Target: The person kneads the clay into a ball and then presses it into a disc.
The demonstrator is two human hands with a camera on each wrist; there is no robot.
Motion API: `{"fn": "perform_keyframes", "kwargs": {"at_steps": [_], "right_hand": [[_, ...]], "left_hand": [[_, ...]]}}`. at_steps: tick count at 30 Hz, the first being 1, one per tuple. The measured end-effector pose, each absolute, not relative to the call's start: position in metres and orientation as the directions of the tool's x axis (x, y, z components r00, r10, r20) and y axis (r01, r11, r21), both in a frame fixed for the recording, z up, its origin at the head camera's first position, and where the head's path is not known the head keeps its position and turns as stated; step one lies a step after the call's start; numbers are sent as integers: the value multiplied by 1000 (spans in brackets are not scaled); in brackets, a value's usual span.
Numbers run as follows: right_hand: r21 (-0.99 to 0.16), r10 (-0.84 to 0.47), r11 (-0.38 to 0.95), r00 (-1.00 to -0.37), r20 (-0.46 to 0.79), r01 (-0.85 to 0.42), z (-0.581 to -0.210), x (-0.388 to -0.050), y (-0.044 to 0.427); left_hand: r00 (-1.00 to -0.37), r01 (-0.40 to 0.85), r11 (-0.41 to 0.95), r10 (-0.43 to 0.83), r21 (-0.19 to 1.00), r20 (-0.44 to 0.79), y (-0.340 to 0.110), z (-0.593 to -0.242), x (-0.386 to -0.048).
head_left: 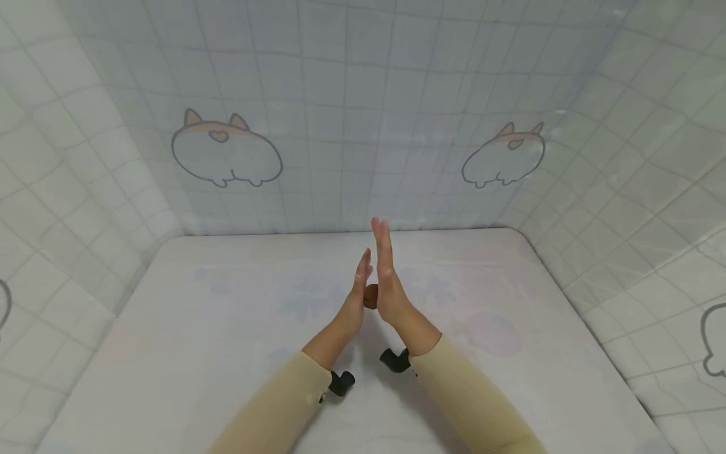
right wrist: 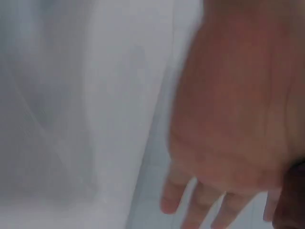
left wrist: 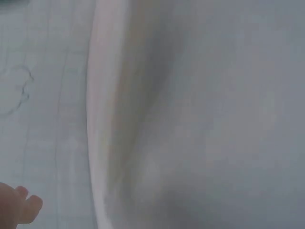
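Observation:
A small round brown lump [head_left: 371, 296] sits between the two palms, partly covered by them. My left hand [head_left: 357, 293] presses it from the left, fingers straight and pointing away from me. On the other side my right hand [head_left: 389, 287] lies against the lump, its straight fingers reaching a little farther forward. Both hands are held above the white table. A palm [right wrist: 228, 109] with extended fingers fills much of the right wrist view, with a dark brown piece at the right edge. Only a few fingertips [left wrist: 29, 207] show in the left wrist view, at its lower left corner.
The table [head_left: 198, 353] has a pale printed cover with faint coloured shapes. Grid-patterned sheets with cartoon animal outlines [head_left: 227, 151] stand behind it and along both sides. Black wrist mounts [head_left: 394, 360] stick out from the beige sleeves [head_left: 272, 403].

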State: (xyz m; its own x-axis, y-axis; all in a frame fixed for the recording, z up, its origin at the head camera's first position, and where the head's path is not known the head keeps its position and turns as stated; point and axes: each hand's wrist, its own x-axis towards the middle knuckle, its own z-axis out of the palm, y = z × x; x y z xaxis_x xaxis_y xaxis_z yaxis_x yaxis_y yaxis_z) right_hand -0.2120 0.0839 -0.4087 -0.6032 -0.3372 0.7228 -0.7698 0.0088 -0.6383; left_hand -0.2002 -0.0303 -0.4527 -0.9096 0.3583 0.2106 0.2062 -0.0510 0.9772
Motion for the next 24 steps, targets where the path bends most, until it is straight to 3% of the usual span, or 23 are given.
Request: {"fn": "perform_keyframes", "kwargs": {"at_steps": [6,11,15,24], "right_hand": [[-760,-303,192,-774,556,-621,-415,-237,90],[-809,-325,215,-821,470,-548,-428,-244,94],[-843,-380,109,-806,454,-526,-437,-242,93],[-712,-423,-49,-631,650,-700,-435,-224,77]], "left_hand": [[-891,250,-154,351,956,289,-24,-449,-183],[-863,321,-262,315,910,395,-26,-438,-177],[-829,403,-310,274,861,487,-30,-422,-179],[-844,455,-194,219,869,490,-45,-401,-203]]}}
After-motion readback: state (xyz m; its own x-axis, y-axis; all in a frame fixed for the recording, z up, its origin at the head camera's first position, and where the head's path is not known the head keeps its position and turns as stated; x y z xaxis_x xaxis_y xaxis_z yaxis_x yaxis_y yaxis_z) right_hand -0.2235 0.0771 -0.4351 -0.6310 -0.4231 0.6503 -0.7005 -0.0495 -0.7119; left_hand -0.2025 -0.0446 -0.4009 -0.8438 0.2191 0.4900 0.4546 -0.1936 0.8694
